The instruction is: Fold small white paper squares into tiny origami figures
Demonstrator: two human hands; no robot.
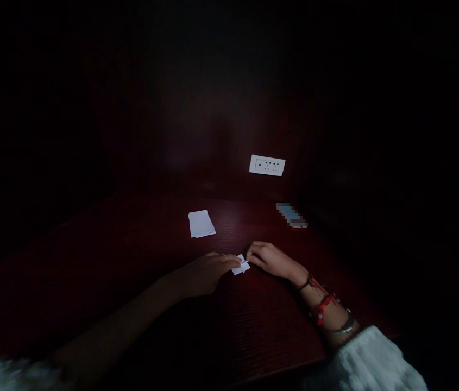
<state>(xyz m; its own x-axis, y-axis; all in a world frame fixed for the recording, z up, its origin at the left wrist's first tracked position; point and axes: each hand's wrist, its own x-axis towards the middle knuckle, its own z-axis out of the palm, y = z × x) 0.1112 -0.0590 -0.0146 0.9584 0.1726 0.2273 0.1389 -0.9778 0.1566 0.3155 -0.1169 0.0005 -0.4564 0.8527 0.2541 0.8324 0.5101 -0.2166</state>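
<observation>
A small piece of folded white paper (245, 266) lies on the dark red table between my two hands. My left hand (209, 271), with a ring on one finger, holds the paper from the left, its thumb and fingertips covering part of it. From the right, my right hand (269, 257) reaches in with bent fingers pinched together at the paper's upper right edge. Its fingertips seem to grip a corner there, though the exact contact is too small to see well. Folds stand up slightly in the middle of the paper.
A stack of white paper sheets (201, 224) lies beyond my left hand. Farther right, a phone (292, 215) with a blurred screen rests on the table (270, 320). A white wall socket (267, 165) sits on the back panel. The surroundings are very dark.
</observation>
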